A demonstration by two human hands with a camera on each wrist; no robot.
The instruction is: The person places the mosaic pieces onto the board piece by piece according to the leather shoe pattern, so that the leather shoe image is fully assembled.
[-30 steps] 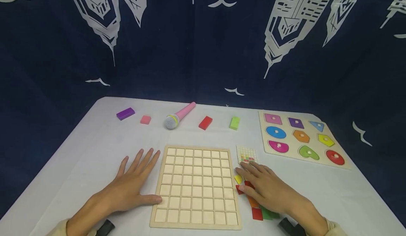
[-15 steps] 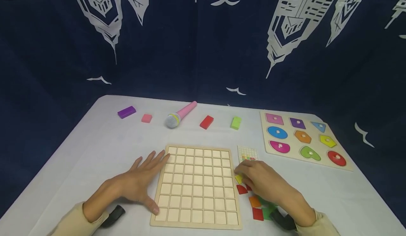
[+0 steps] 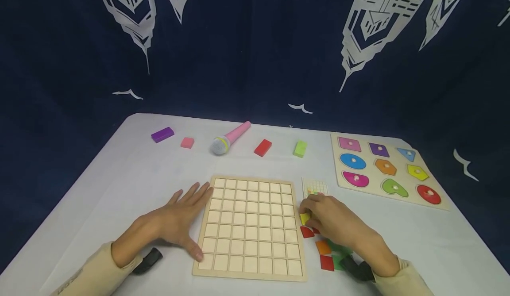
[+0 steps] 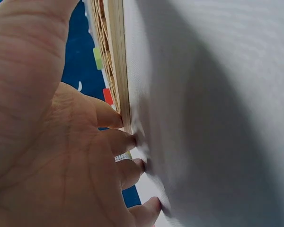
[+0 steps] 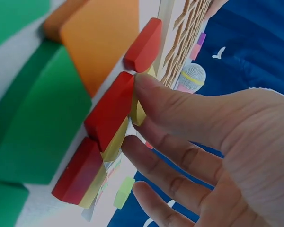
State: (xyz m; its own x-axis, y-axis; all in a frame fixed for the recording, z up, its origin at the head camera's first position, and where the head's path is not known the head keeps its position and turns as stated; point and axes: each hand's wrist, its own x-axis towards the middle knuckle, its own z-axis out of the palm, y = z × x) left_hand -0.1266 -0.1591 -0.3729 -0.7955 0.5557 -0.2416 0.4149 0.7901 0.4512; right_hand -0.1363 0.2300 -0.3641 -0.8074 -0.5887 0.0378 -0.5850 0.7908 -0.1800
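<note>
A wooden grid board [image 3: 249, 277] lies flat on the white table, its square cells bare. Along its left side rests my left hand [image 3: 175, 221], fingers spread and thumb on the board's lower left edge. To the board's right, my right hand [image 3: 338, 221] pinches a yellow tile [image 5: 137, 111] between thumb and index finger. Close beneath that hand lie a rounded red tile [image 3: 307, 232], an orange tile [image 3: 323, 247], a red square tile [image 3: 327, 263] and green tiles [image 3: 338, 260], some partly hidden. A small printed pattern card [image 3: 314, 186] is just beyond the right fingers.
Behind the board lie a purple block [image 3: 162, 135], a pink block [image 3: 187, 142], a toy microphone [image 3: 231, 139], a red block [image 3: 263, 148] and a light green block [image 3: 300, 148]. A shape puzzle board [image 3: 366, 184] occupies the back right.
My right fingers have drawn together from a spread pose and pinched the yellow tile. My left hand has shifted right, closer along the board's edge, its thumb sliding nearer the lower corner.
</note>
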